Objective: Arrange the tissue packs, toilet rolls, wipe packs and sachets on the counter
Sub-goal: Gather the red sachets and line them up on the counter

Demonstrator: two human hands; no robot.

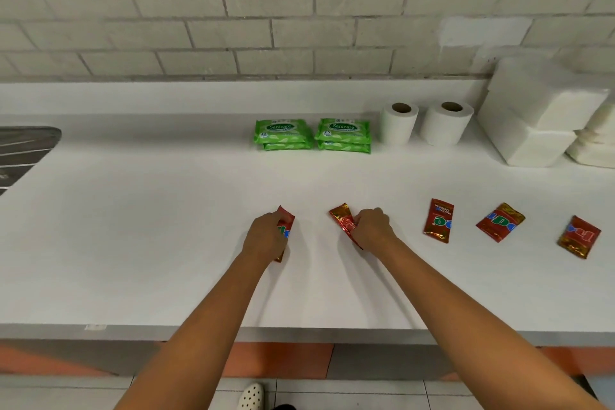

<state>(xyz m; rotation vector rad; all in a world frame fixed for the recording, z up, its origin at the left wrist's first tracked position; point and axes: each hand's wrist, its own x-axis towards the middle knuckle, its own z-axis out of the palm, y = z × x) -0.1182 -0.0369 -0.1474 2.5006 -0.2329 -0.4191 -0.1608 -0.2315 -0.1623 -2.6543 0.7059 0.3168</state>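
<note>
My left hand (pixel 266 233) pinches one red foil sachet (pixel 287 221); my right hand (pixel 372 226) grips another crinkled red sachet (pixel 342 218) on the white counter (pixel 166 226).

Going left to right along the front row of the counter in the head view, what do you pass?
Left hand on a red sachet → right hand on a second sachet → upright loose sachet → tilted sachet → last sachet near the right edge.

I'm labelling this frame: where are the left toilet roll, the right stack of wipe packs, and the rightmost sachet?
left toilet roll (pixel 398 125): head view, side wall.
right stack of wipe packs (pixel 343 131): head view, top pack's face.
rightmost sachet (pixel 579 237): head view, middle.
</note>
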